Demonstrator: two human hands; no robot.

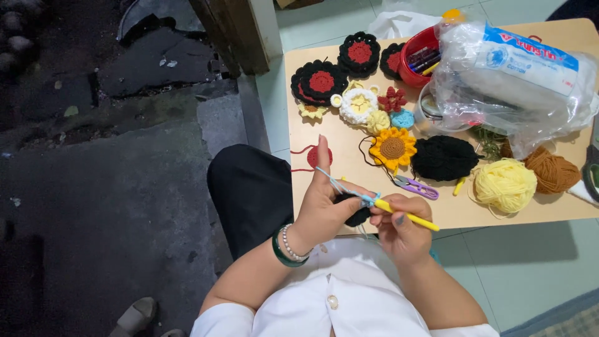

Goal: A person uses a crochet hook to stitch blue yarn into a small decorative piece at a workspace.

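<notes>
My left hand (pixel 324 206) pinches a small black crocheted piece (pixel 357 216), with pale blue yarn (pixel 337 185) running over its raised index finger. My right hand (pixel 402 228) grips a yellow crochet hook (pixel 412 218) whose tip sits at the black piece. Both hands hover over the near edge of a low wooden table (pixel 349 156). A green bangle and a bead bracelet (pixel 286 246) circle the left wrist.
On the table lie black-and-red crocheted rounds (pixel 320 82), small flowers, a sunflower piece (pixel 392 148), a black yarn ball (pixel 444 158), yellow (pixel 505 185) and brown (pixel 551 172) yarn balls, purple snips (pixel 417 187), a red container (pixel 419 57) and a plastic bag (pixel 518 75). Dark rough ground lies to the left.
</notes>
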